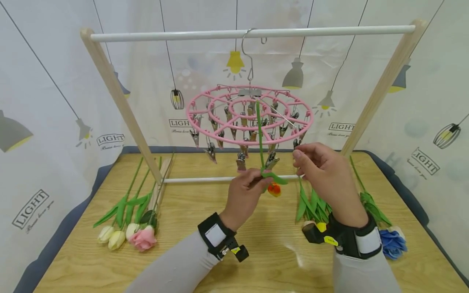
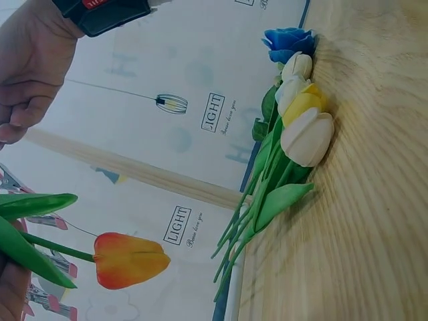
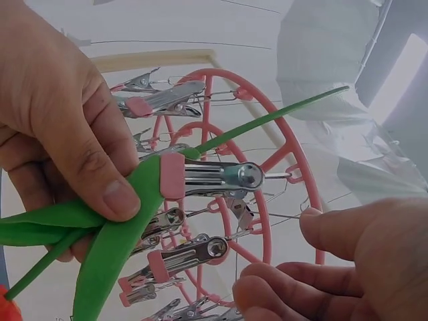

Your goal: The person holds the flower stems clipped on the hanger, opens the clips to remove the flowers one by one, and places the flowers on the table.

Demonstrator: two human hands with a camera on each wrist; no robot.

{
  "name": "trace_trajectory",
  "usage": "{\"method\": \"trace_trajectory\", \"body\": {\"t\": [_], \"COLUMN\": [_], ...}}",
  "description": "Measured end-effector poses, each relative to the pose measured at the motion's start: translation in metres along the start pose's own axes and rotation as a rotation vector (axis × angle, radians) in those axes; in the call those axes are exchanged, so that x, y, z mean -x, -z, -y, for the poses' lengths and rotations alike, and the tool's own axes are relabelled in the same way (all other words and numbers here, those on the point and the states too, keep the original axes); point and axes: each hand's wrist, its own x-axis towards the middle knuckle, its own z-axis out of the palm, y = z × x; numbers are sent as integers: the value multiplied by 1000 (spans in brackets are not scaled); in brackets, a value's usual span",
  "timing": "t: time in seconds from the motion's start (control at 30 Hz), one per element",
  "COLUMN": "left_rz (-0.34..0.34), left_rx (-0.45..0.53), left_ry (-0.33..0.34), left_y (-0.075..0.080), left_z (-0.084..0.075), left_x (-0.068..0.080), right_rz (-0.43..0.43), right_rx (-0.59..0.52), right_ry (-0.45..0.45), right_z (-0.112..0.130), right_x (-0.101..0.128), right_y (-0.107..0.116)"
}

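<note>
A pink round clip hanger (image 1: 192, 118) hangs by a metal hook from a white rod (image 1: 329, 30). My left hand (image 1: 244, 191) grips the stem and leaves of an orange tulip (image 1: 274, 189), head down, under the hanger. In the right wrist view a pink-tipped metal clip (image 3: 214, 175) is closed on the green stem (image 3: 267, 120) beside my left thumb (image 3: 100, 180). My right hand (image 1: 322, 171) hovers just right of it, fingers curled and holding nothing. The left wrist view shows the tulip's orange head (image 2: 130, 259) hanging free.
White tulips and a pink rose (image 1: 144, 238) lie at the table's left. More tulips (image 2: 304, 127) and a blue rose (image 1: 392, 243) lie at the right. The rack's wooden legs and its lower bar (image 1: 198, 179) stand on the wooden table (image 1: 271, 260).
</note>
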Motion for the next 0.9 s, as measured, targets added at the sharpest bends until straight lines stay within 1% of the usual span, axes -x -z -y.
{"method": "trace_trajectory", "body": {"t": [0.17, 0.27, 0.53, 0.63, 0.7, 0.77, 0.9], "left_rz": [7, 15, 14, 8, 3, 0, -2], "left_rx": [-10, -16, -20, -14, -9, -6, -13], "left_ry": [-29, -39, -81, -96, -98, -94, -85], "left_y": [5, 9, 17, 19, 20, 20, 21], "left_z": [1, 0, 0, 0, 0, -1, -1], "left_x": [1, 2, 6, 8, 9, 9, 10], "right_rz": [20, 48, 142, 150, 140, 133, 133], "right_rx": [-9, -47, -268, -365, -416, -462, -580], "right_ry": [20, 14, 21, -1, -21, -49, -77], "right_z": [1, 1, -2, -3, -4, -6, -7], "right_x": [0, -1, -3, -3, -3, -3, -2], "right_y": [-6, -12, -37, -46, -51, -54, -60]}}
